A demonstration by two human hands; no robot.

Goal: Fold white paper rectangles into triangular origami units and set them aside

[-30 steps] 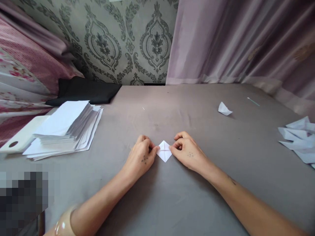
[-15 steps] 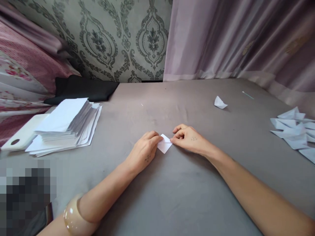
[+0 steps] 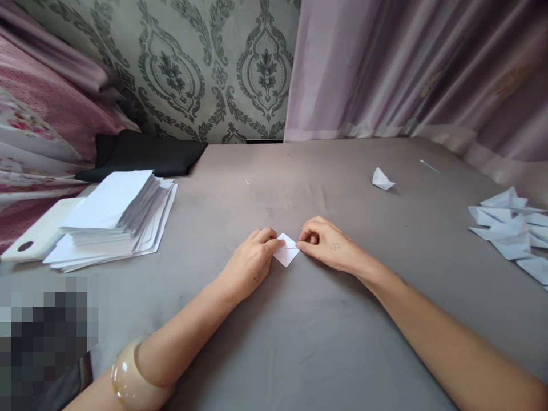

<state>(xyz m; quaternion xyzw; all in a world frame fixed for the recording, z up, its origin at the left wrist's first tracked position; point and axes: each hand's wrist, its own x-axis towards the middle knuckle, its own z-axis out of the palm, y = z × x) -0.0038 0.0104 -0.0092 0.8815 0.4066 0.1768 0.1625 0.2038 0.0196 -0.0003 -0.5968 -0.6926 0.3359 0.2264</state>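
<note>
Left hand (image 3: 253, 261) has shifted inward since a second ago: its thumb now lies over the left part of a small folded paper (image 3: 286, 257), where earlier it touched only the corner. Left fingers narrow, holding that side. Right hand (image 3: 330, 245) at the right corner as before, fingers pinched narrow on it. Paper sits corner-on between both hands, mid-table (image 3: 299, 342). Far right, one folded piece (image 3: 382, 179) apart; right edge, cluster of folded papers (image 3: 509, 225). Left, stack of white sheets (image 3: 109, 205).
</note>
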